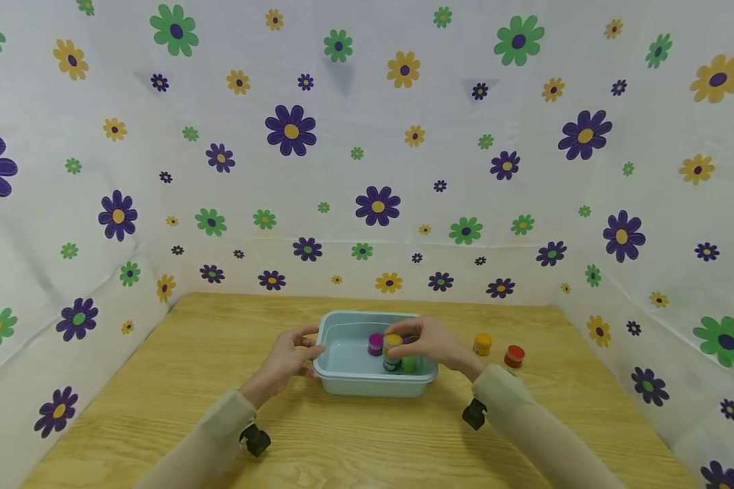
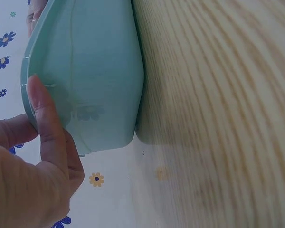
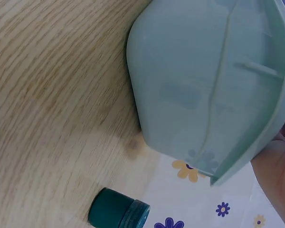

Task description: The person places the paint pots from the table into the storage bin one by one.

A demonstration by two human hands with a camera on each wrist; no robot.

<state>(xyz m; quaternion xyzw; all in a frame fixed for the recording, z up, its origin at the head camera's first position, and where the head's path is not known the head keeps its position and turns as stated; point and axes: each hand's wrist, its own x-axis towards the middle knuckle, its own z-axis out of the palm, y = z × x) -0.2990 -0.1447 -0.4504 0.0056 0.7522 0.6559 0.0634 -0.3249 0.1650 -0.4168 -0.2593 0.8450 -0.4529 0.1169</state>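
Note:
A pale blue plastic tub (image 1: 376,388) sits on the wooden table. At its left end my left hand (image 1: 287,356) grips the rim; in the left wrist view the fingers (image 2: 52,137) lie against the outside wall. My right hand (image 1: 431,343) reaches over the right side and pinches a small yellow-topped jar (image 1: 393,341) inside the tub. Beside that jar are a magenta jar (image 1: 376,344) on its left and a green jar (image 1: 410,364) on its right. Something purple shows partly under the right hand's fingers. The right wrist view has the tub wall hiding the fingertips.
To the right of the tub, an orange jar (image 1: 482,343) and a red jar (image 1: 514,356) stand on the table (image 1: 318,448). A dark green jar (image 3: 116,209) appears near the tub in the right wrist view. Flower-printed cloth (image 1: 342,170) surrounds the table's back and sides.

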